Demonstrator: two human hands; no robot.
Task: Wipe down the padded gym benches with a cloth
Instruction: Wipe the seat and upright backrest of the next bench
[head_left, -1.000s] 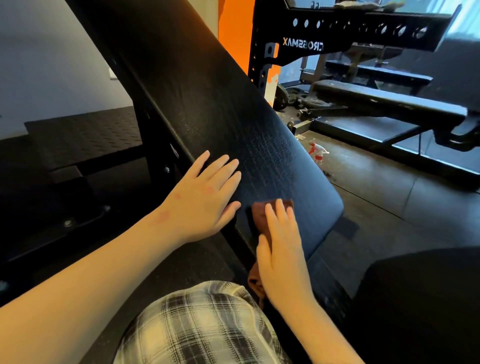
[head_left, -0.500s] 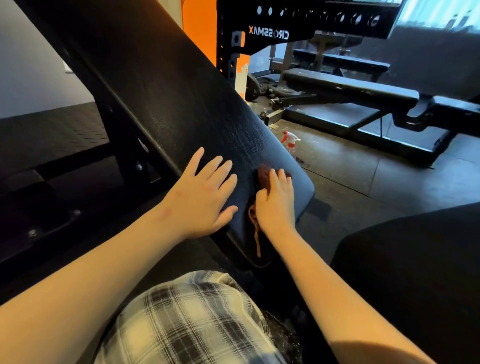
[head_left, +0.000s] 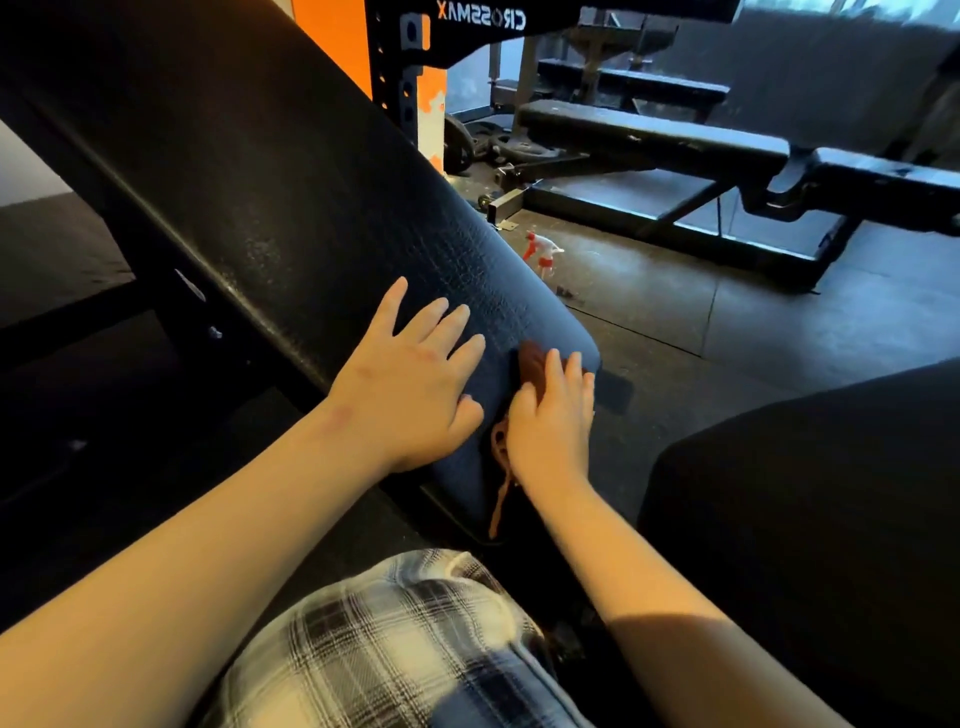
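Two bare hands work on one inclined bench pad (head_left: 291, 197), a black textured cushion sloping down from the upper left to a rounded lower end.

The left grip (head_left: 410, 384) lies open and flat on the pad, four fingers spread and pointing up the slope, thumb out toward the other hand. It holds nothing.

Just to its right, close but not touching, the right grip (head_left: 550, 431) rests on one reddish-brown cloth (head_left: 531, 361). Its fingers are laid nearly straight over the fabric and press it against the pad at the lower right corner. The cloth shows as a bunched patch past the fingertips. One thin trailing strip of it hangs down the pad's end, below and left of the wrist.

Beyond the right grip, well apart from it, one white spray bottle (head_left: 543, 254) with red parts stands on the dark floor (head_left: 727, 322). Farther off in the same direction are two flat benches, the nearer one (head_left: 649, 135) long and low and the second (head_left: 623, 83) behind it. Above them is one black rack beam (head_left: 483, 18) with white lettering.

Below both grips, one knee in plaid fabric (head_left: 389, 639) fills the bottom of the view. To the right of the right forearm is one large dark shape (head_left: 805, 519) that I cannot make out.
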